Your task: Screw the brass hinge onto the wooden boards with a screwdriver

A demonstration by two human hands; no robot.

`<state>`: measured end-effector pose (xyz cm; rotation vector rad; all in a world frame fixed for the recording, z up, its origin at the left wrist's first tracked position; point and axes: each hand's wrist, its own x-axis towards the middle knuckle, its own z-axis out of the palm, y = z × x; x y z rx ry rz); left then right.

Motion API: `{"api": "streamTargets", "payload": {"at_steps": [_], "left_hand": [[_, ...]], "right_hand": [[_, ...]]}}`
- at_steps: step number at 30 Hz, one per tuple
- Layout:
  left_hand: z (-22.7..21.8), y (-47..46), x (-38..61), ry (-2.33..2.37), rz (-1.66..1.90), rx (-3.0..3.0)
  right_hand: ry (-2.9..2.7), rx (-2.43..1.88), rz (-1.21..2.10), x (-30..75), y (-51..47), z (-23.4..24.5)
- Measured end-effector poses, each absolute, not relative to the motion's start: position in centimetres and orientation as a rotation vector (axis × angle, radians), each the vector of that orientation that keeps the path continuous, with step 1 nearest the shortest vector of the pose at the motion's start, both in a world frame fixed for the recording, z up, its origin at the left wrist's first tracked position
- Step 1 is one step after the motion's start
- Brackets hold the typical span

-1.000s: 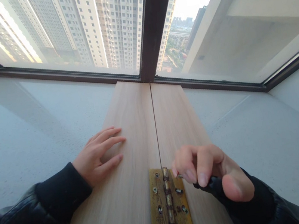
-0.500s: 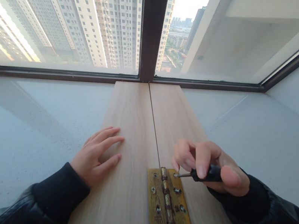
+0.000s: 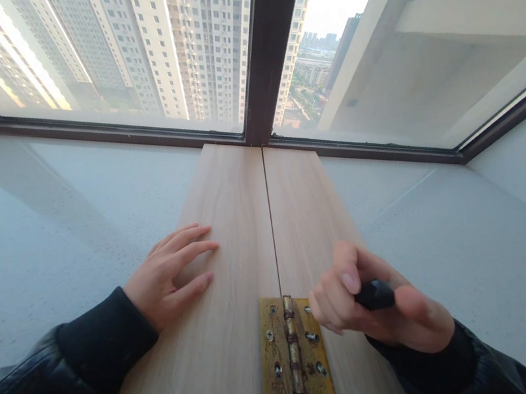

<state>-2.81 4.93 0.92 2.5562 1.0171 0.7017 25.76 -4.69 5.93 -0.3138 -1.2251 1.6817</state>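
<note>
Right hand (image 3: 375,309) curled tight round a black screwdriver (image 3: 374,294), fingers and thumb pinching the handle; shaft and tip hidden behind the fingers, which sit at the far right corner of the hinge (image 3: 294,365); black sleeve at the wrist. Left hand (image 3: 169,278) flat, fingers loosely spread, palm down on the left board (image 3: 225,336), holding nothing; black jacket sleeve (image 3: 58,389) behind it.

Head view, only one: brass hinge lies across the seam between left board and right board (image 3: 304,204), knuckle along the seam, one leaf on each; cross-head screws visible in both leaves; metal tarnished, worn; no brand or stamp legible. Boards pale wood grain, edge to edge, far ends against the dark window frame (image 3: 268,43); they rest on a grey speckled sill (image 3: 48,224). Through the glass: tall apartment blocks (image 3: 158,40) left, concrete ledge (image 3: 456,26) right; no readable writing anywhere.
</note>
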Motion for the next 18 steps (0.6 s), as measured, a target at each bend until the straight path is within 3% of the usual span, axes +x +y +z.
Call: {"api": "streamTargets", "payload": {"at_steps": [6, 18], "left_hand": [[0.9, 5.0, -2.8, 1.023, 0.7, 2.554], [0.7, 5.1, -2.8, 1.019, 0.724, 2.561]], "right_hand": [[-1.337, -0.375, 1.568, 26.9, -4.2, 5.7], [-1.152, -0.404, 1.666, 25.6, -5.3, 8.0]]}}
